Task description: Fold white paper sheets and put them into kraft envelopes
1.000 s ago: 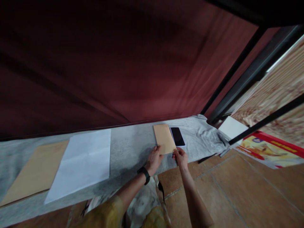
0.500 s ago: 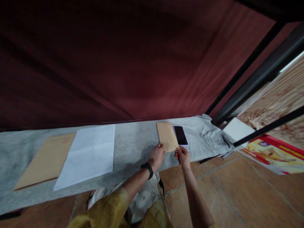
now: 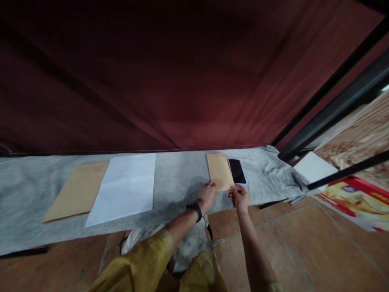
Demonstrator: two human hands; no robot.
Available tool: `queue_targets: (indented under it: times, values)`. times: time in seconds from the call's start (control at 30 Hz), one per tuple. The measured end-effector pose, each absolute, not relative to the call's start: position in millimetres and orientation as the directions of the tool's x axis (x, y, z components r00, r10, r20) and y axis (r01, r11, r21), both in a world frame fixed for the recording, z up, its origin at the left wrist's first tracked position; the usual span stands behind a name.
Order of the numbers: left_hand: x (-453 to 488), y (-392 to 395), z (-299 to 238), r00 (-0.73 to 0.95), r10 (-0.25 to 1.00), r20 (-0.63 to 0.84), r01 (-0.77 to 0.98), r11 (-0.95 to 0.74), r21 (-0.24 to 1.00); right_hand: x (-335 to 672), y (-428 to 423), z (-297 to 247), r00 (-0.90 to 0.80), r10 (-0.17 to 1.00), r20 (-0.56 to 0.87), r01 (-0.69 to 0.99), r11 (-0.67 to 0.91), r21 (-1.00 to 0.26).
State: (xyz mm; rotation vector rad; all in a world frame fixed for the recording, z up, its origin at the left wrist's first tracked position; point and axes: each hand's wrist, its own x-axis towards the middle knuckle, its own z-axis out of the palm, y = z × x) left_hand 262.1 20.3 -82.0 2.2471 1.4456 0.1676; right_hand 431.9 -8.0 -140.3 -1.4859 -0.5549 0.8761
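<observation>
A small brown paper envelope (image 3: pixel 220 170) lies on the grey cloth in front of me. My left hand (image 3: pixel 207 196), with a black band on its wrist, closes its fingers on the envelope's near left corner. Pinched at the near right corner is the same envelope, between the fingers of my right hand (image 3: pixel 240 198). A dark-screened phone (image 3: pixel 237 171) with a pale edge lies just right of the envelope, beyond my right hand. The undersides of both sets of fingers are hidden.
White paper sheets (image 3: pixel 127 186) and a larger brown envelope (image 3: pixel 75 192) lie on the grey cloth (image 3: pixel 176 174) to the left. A dark red curtain (image 3: pixel 182 81) hangs behind. Black metal bars (image 3: pixel 331 87), a white box (image 3: pixel 314 167) and a red-yellow printed carton (image 3: pixel 358 200) stand at right.
The view has shifted, so the things on the cloth appear slightly further right and higher. Both hands stay at the small envelope's near corners, which looks otherwise unchanged.
</observation>
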Motion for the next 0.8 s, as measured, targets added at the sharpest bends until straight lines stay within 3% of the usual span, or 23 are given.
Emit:
queue_targets:
  times: [0.3,0.53,0.63,0.8]
  values:
    - [260,15,-79,0.433,0.895,-0.104,0.796,-0.325,0.511,436,-11,-139,0.57,0.793,-0.216,-0.137,-0.168,-0.976]
    - [213,-24,-73,0.421,0.907,-0.004,0.758,-0.349,0.551,440,-20,-150,0.615,0.772,-0.163,-0.149,-0.089,-0.985]
    - [161,-54,-83,0.366,0.928,0.07,0.798,-0.352,0.489,440,-25,-154,0.63,0.769,-0.109,-0.131,-0.034,-0.991]
    - [55,-92,-102,0.139,0.968,0.209,0.932,-0.199,0.304,418,-36,-153,0.663,0.748,0.028,0.033,0.009,-0.999]
